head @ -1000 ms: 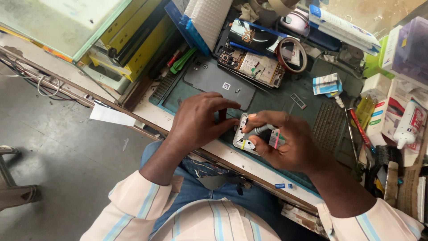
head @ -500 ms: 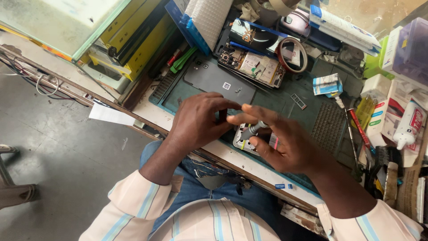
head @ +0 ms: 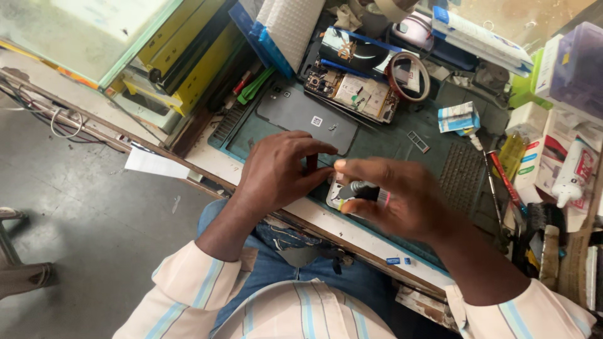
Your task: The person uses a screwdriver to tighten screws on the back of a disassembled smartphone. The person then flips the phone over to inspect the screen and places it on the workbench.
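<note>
Head view looks straight down on a cluttered repair bench (head: 377,235) with a dark green mat (head: 389,141) across its middle. Near the front edge of the bench, the left hand (head: 276,172) rests with its fingers (head: 314,150) curled and pinched narrowly around a small dark red part (head: 311,163), thumb and forefinger closing on it. Just beside it, the right hand (head: 402,198) is cupped over a small white device (head: 342,194) lying on the mat; its fingers are bent around a short grey cylindrical tool (head: 364,188), held between thumb and the other fingers, with the tip lying above the device. The two hands almost touch over the device.

Behind the hands, toward the middle of the bench, lies a dark grey phone back cover (head: 308,116), flat on the mat. Further back sits an opened phone (head: 352,91) with its circuit boards showing, and beside it a roll of brown tape (head: 408,75). Toward the right edge stand a white bottle with a red label (head: 575,169) and a small blue and white box (head: 457,117). At the back left corner are stacked yellow boxes (head: 188,56). A white paper slip (head: 157,164) sticks out under the left edge of the bench.
</note>
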